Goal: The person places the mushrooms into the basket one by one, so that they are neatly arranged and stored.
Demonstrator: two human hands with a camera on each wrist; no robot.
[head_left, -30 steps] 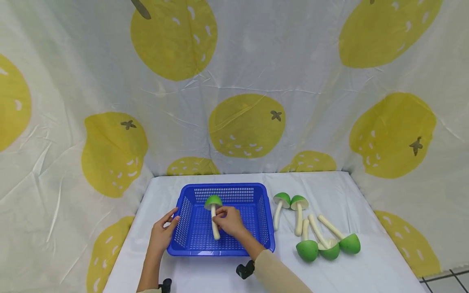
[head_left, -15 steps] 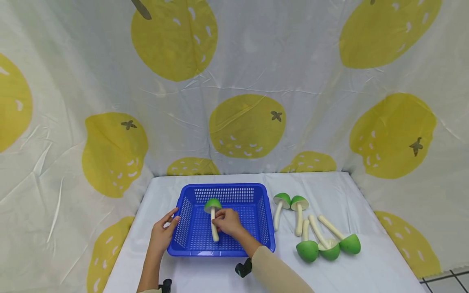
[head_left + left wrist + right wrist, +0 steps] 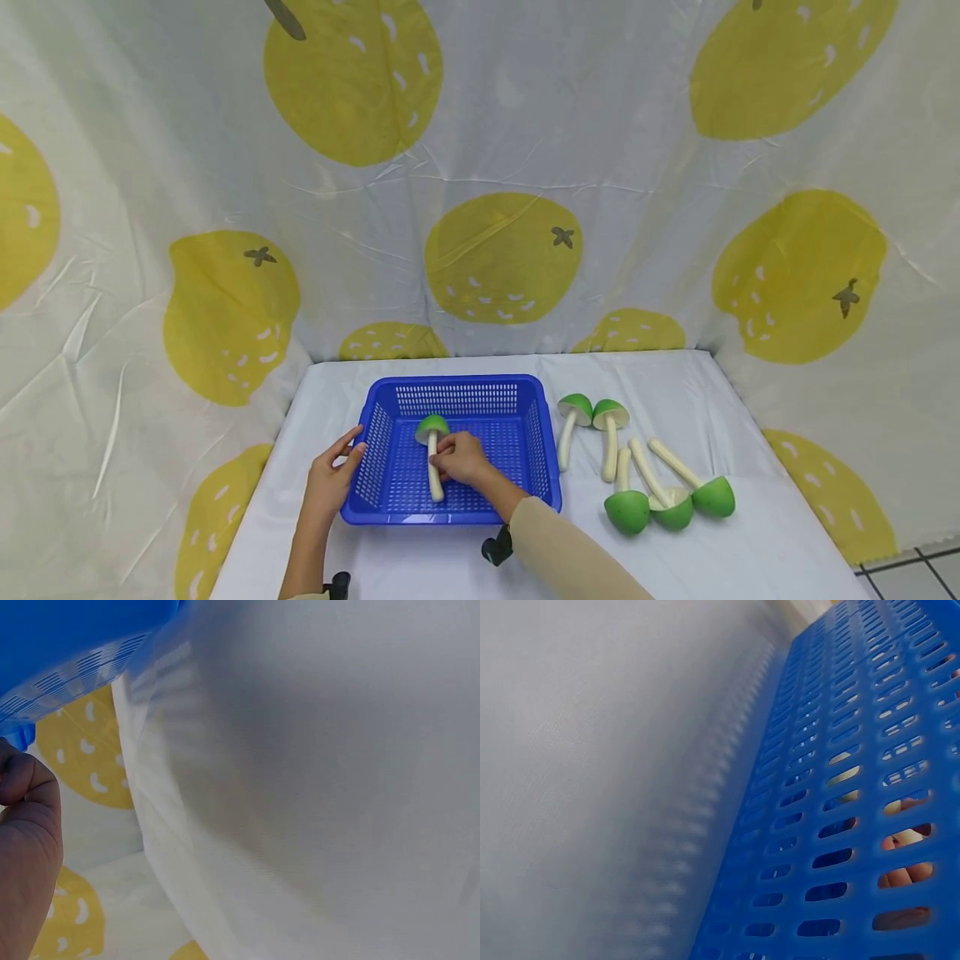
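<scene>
In the head view a blue slotted plastic basket [image 3: 450, 519] stands on the table. My left hand [image 3: 330, 479] holds its left rim between thumb and fingers; in the left wrist view the thumb side of the hand [image 3: 30, 832] is just below the basket's flange [image 3: 19, 735]. Inside the basket my right hand [image 3: 462, 460] pinches the pale stem of a green-capped model mushroom [image 3: 432, 427], cap toward the far side. Through the slots of the basket wall [image 3: 840, 787], the right wrist view shows bits of the right fingers [image 3: 906, 876].
Right of the basket, two more mushrooms, one [image 3: 575, 408] beside another [image 3: 611, 414], lie caps away. Nearer, three mushrooms [image 3: 627, 511] lie with caps toward me. A white cloth [image 3: 420, 567] covers the table. Lemon-printed curtains [image 3: 502, 258] hang behind and at the sides.
My right hand has brought the mushroom down and slightly toward me and left inside the basket. The left hand has stayed at the rim.
</scene>
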